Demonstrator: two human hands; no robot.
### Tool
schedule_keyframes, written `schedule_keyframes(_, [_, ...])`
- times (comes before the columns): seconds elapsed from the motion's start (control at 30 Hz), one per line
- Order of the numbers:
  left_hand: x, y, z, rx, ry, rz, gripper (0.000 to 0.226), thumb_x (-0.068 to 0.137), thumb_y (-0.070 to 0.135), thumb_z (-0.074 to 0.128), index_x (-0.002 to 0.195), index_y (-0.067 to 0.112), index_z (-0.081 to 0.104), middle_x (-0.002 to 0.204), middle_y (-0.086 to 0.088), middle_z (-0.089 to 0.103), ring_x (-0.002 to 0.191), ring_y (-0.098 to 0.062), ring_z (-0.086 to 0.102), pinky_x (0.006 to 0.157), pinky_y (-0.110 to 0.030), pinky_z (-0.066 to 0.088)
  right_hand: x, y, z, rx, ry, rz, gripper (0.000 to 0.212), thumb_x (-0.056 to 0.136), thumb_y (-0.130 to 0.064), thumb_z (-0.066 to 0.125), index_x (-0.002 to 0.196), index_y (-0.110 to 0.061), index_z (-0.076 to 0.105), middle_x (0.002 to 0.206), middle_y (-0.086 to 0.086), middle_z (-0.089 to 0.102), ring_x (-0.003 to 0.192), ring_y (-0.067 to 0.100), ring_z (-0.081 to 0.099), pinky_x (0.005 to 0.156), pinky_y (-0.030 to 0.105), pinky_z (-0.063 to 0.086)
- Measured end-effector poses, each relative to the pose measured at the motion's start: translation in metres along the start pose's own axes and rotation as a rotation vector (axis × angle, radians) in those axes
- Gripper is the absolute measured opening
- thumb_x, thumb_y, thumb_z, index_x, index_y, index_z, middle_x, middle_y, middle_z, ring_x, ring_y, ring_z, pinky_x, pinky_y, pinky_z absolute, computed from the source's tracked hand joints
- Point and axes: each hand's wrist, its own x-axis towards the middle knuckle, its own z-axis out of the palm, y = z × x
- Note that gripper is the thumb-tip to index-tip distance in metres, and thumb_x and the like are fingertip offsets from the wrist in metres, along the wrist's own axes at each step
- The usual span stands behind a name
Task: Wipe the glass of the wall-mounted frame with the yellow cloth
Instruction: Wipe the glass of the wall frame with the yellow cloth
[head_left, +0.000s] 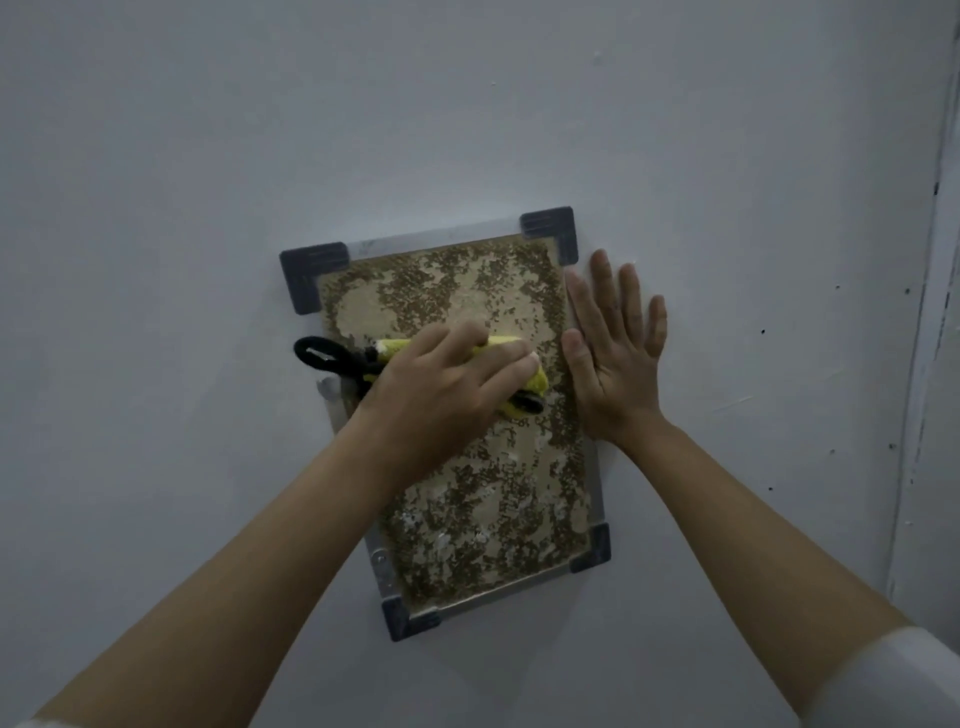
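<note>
While the yellow cloth (519, 364) is bunched under the left hand (441, 384) and pressed against the glass (467, 493) roughly at mid-height of the wall-mounted frame (595, 483), the wiping looks to be under way rather than finished. The glass shows no streak or clean band that would tell which parts are done, because the mottled brown-and-tan picture behind it hides any such mark; my judgement is that the upper and lower stretches both remain to be covered, or at least cannot be confirmed as wiped. The left hand's fingers curl over the cloth, gripping it, and a black loop (319, 353) attached to the cloth sticks out past the frame's left edge. The right hand (613, 353) lies flat and spread, its thumb side along the frame's right edge and the rest on the pale wall (208, 156), apparently steadying the frame. The frame hangs slightly tilted, with dark corner pieces (550, 231) on a silvery rim. No brand, label or writing can be read anywhere.
</note>
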Motion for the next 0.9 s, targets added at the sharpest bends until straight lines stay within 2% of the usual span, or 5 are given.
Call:
schedule_keyframes(0.33, [0.008,-0.004,-0.001,-0.014,0.124,-0.227,0.040,0.082,0.019,0.050,0.116,0.002,0.062,0.117,-0.011,0.064,0.092,-0.025,0.038,0.066,-0.038,0.048,0.000,0.010,-0.003,0.008,0.014,-0.066,0.046,0.095,-0.036,0.019,0.140,-0.026,0.015,0.148,0.001,0.014,0.138,0.018,0.006,0.106,0.043,0.002])
schedule_keyframes(0.47, [0.019,0.003,0.005,0.021,0.101,-0.199,0.041,0.077,0.025,0.071,0.112,0.005,0.065,0.115,-0.009,0.066,0.091,-0.029,0.055,0.065,-0.035,0.048,0.001,0.012,0.002,0.028,0.045,-0.062,0.046,0.097,-0.038,0.013,0.141,-0.024,0.016,0.148,0.000,0.016,0.138,0.018,0.007,0.107,0.044,0.005])
schedule_keyframes(0.57, [0.021,0.008,0.007,0.044,0.080,-0.120,0.033,0.079,0.020,0.063,0.110,0.008,0.067,0.113,-0.006,0.067,0.087,-0.027,0.063,0.067,-0.032,0.048,0.000,0.012,0.004,0.023,0.065,-0.061,0.046,0.097,-0.037,0.014,0.141,-0.024,0.016,0.148,0.000,0.017,0.138,0.018,0.008,0.108,0.045,0.006])
schedule_keyframes(0.77, [0.013,0.003,0.004,0.073,0.030,0.068,0.034,0.074,0.013,0.064,0.108,0.010,0.067,0.110,-0.006,0.068,0.086,-0.026,0.063,0.067,-0.031,0.049,0.000,0.012,0.000,0.015,0.049,-0.059,0.046,0.095,-0.032,0.019,0.140,-0.024,0.018,0.147,0.000,0.016,0.138,0.018,0.009,0.107,0.045,0.005])
schedule_keyframes(0.9, [0.012,-0.004,0.001,0.072,0.067,-0.030,0.033,0.083,0.016,0.054,0.114,0.008,0.063,0.114,-0.007,0.066,0.092,-0.025,0.048,0.065,-0.035,0.041,0.000,0.013,-0.002,0.021,0.034,-0.068,0.046,0.095,-0.034,0.017,0.140,-0.024,0.016,0.148,0.000,0.016,0.138,0.018,0.009,0.107,0.044,0.005])
